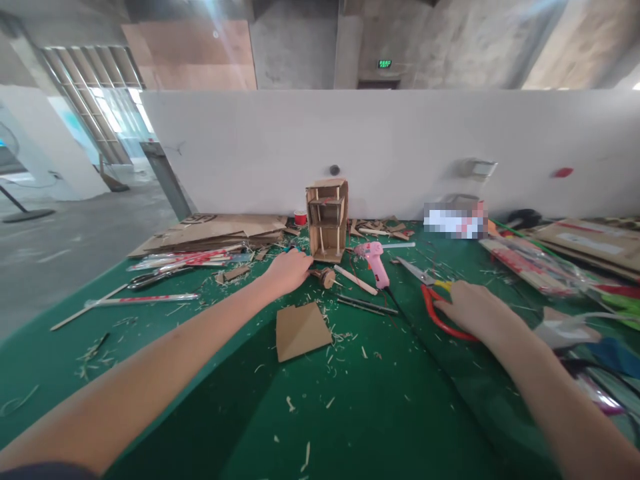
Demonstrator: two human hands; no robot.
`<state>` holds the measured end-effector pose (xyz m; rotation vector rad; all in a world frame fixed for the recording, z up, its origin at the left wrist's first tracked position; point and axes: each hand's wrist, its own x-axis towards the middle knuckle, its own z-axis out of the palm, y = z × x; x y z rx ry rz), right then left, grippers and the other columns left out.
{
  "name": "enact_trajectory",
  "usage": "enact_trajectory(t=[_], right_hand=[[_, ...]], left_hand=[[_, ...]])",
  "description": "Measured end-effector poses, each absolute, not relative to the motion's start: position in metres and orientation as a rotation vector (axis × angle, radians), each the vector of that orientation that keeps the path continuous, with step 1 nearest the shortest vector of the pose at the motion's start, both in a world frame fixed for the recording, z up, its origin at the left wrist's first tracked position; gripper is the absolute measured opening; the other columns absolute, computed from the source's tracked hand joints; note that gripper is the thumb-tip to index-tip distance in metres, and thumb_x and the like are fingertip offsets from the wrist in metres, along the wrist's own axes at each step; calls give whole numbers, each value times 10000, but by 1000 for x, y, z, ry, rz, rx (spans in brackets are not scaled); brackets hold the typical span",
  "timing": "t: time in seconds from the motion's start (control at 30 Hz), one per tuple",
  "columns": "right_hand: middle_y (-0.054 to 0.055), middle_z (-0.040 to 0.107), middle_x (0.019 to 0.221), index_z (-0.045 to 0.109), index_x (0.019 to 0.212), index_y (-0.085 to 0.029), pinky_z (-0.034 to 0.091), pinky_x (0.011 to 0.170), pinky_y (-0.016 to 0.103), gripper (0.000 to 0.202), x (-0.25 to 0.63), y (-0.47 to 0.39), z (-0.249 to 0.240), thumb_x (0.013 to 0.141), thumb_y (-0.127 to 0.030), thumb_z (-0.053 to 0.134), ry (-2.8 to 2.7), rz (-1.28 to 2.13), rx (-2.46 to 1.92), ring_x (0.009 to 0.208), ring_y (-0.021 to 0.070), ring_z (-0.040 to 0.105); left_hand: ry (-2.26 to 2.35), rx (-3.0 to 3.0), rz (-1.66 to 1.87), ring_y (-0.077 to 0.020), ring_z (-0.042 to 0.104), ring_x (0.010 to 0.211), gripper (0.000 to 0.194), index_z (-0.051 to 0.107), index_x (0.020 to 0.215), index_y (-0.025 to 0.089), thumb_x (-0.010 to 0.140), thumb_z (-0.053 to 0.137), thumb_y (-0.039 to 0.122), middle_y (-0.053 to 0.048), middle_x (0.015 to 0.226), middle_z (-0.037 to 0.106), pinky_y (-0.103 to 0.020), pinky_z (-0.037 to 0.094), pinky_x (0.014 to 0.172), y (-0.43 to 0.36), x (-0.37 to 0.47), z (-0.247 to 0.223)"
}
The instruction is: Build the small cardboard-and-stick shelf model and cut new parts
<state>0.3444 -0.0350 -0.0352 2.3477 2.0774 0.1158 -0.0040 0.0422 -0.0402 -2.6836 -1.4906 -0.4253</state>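
Observation:
My right hand (467, 307) is closed at the red handle of a pair of scissors (434, 305), whose blades lie on the green table and point away to the left. Just in front of a small cardboard shelf (327, 223), my left hand (289, 272) has its fingers curled, and their tips are partly hidden. Beside those fingertips lies a small round brown piece (327, 278) with a thin stick. Between the hands stands a pink hot glue gun (376, 263) with a glue stick at its back. Nearer me rests a cut piece of cardboard (303, 331).
Flat cardboard sheets (225, 230) are stacked at the back left, beside wrapped sticks (185, 260). More packets (530, 267) and cardboard (595, 243) lie at the right. Wood shavings litter the green table (375, 427). A white partition (400, 147) rises behind.

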Motion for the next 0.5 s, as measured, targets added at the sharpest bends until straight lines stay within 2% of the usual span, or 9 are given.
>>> enact_trajectory(t=[0.13, 0.2, 0.3, 0.37, 0.43, 0.5], right_hand=[[233, 670, 849, 637, 907, -43, 434, 649, 364, 363, 348, -31, -38, 909, -345, 435, 2030, 296, 2381, 808, 334, 659], [215, 673, 854, 636, 923, -71, 431, 647, 372, 424, 346, -41, -32, 926, -410, 382, 2063, 336, 2440, 793, 334, 659], [147, 700, 838, 646, 935, -152, 435, 646, 336, 409, 334, -61, -13, 900, -488, 416, 2323, 90, 2470, 748, 273, 665], [89, 716, 859, 641, 962, -207, 441, 665, 319, 325, 321, -73, 4, 902, -442, 424, 2508, 30, 2552, 753, 238, 668], [53, 717, 821, 631, 962, -230, 444, 679, 316, 281, 306, -83, 23, 900, -416, 429, 2655, 121, 2653, 764, 227, 667], [53, 712, 810, 632, 953, -223, 446, 676, 320, 269, 289, -89, 42, 885, -410, 453, 2824, 213, 2617, 763, 226, 663]], left_hand=[[-1582, -2561, -430, -263, 592, 901, 157, 651, 832, 162, 832, 497, 195, -119, 832, 661, -351, 455, 757, 39, -10, -31], [-1637, -2460, -488, -253, 592, 889, 177, 629, 882, 167, 861, 460, 213, -114, 888, 658, -355, 457, 745, 31, -17, -19], [-1686, -2316, -689, -220, 595, 873, 213, 596, 973, 181, 902, 412, 259, -94, 995, 649, -336, 464, 720, 3, -15, -3], [-1531, -2538, -745, -173, 607, 787, 215, 608, 945, 192, 913, 419, 291, -62, 957, 661, -306, 475, 700, -27, 3, -1], [-1228, -2881, -568, -158, 619, 746, 200, 635, 966, 228, 897, 458, 288, -37, 934, 667, -281, 480, 635, -66, 38, -10], [-747, -3168, -381, -170, 642, 800, 210, 654, 1001, 225, 856, 502, 233, -59, 932, 671, -255, 478, 580, -106, 82, -26]])
